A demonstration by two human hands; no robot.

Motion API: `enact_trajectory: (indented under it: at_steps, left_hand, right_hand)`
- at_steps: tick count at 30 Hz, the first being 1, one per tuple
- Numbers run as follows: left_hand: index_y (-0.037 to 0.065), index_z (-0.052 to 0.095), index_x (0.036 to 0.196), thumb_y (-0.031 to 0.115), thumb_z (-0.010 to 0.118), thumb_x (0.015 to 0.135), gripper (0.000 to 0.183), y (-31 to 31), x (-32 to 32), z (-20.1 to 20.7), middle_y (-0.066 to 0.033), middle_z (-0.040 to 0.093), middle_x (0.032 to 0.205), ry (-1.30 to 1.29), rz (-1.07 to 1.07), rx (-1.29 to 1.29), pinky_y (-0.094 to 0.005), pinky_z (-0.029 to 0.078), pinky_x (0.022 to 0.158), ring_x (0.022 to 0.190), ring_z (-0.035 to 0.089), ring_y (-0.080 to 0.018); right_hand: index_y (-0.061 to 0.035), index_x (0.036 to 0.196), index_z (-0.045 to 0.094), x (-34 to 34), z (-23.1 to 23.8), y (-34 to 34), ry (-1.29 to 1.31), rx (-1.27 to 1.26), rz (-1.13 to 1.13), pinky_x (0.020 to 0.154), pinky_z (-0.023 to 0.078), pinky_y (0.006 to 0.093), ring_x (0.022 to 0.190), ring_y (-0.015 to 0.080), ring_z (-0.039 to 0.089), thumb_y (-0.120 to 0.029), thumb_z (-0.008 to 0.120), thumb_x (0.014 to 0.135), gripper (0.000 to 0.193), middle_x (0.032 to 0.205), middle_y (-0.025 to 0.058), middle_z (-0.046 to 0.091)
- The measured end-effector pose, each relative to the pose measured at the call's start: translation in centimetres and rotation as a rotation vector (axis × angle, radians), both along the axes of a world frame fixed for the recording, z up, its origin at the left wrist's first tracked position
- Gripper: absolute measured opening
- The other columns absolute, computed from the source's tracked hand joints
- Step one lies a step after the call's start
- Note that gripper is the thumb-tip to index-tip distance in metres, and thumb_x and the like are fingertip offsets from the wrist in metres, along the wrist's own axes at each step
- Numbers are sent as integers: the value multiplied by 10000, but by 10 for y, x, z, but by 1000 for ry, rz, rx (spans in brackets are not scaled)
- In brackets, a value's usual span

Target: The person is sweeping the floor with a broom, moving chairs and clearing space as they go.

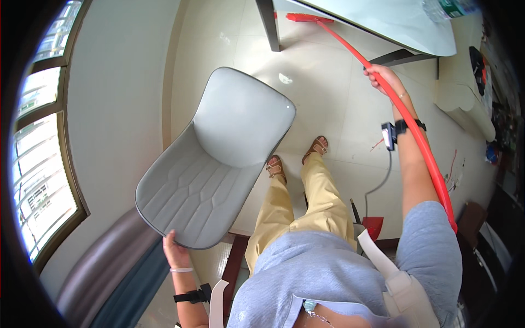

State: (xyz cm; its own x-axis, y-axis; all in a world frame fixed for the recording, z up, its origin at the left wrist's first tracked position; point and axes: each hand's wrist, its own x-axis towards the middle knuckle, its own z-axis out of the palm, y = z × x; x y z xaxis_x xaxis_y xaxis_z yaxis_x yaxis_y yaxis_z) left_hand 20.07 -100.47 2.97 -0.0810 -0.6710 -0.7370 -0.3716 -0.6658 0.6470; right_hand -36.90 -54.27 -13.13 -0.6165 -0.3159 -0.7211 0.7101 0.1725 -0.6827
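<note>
My right hand (387,82) is closed around the red handle of a broom (418,131). The handle runs back along my right forearm, past the shoulder. Under the table, the broom's red head (309,18) rests on the floor at the far end. To my left is a grey padded chair (229,120) with a stitched seat, turned at an angle. My left hand (174,250) grips the near edge of this chair, thumb on top and the other fingers partly hidden beneath it.
A pale-topped table (383,24) with dark legs stands ahead, bearing a clear plastic bottle (437,10). A red dustpan (373,226) is by my right side. Windows (46,180) and curtains (123,268) line the left wall. Pale tiled floor (350,115) surrounds my feet.
</note>
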Motion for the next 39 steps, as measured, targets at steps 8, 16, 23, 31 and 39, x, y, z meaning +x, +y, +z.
enact_trajectory:
  at_steps: [8,16,23,31,39]
  left_hand:
    - [-25,488,1149,324,521,887,438,31,-8,-33,-126,529,1145,67,279,-145,-409,433,890,1032,523,-258]
    - [-57,517,1095,284,587,848,427,-50,-142,-31,-119,568,1069,139,260,-330,-366,458,850,926,559,-237]
    - [-99,511,1084,275,623,826,468,-192,-275,-44,-145,562,1058,180,136,-462,-367,463,845,932,555,-245]
    - [-87,531,1074,313,599,841,467,-307,-434,-36,-144,557,1062,86,-79,-540,-356,445,856,938,548,-233]
    - [58,278,1292,335,609,816,642,-274,-404,-103,-93,453,1194,75,-378,-496,-499,357,839,1095,450,-258]
  right_hand:
    - [-47,741,518,128,21,65,-147,225,294,360,349,219,409,76,439,-110,567,761,82,526,-6,474]
    - [-23,836,540,238,106,200,-404,368,151,356,364,212,426,75,464,-26,566,737,102,577,5,493]
    - [17,968,536,256,148,158,-369,349,-69,358,356,209,421,82,467,4,545,740,228,643,52,539]
    - [26,1025,542,249,167,84,-381,303,-306,367,373,217,437,86,481,28,533,741,285,656,55,554]
    - [14,998,557,185,145,37,-119,311,-148,394,378,191,446,58,465,-51,521,751,258,682,24,545]
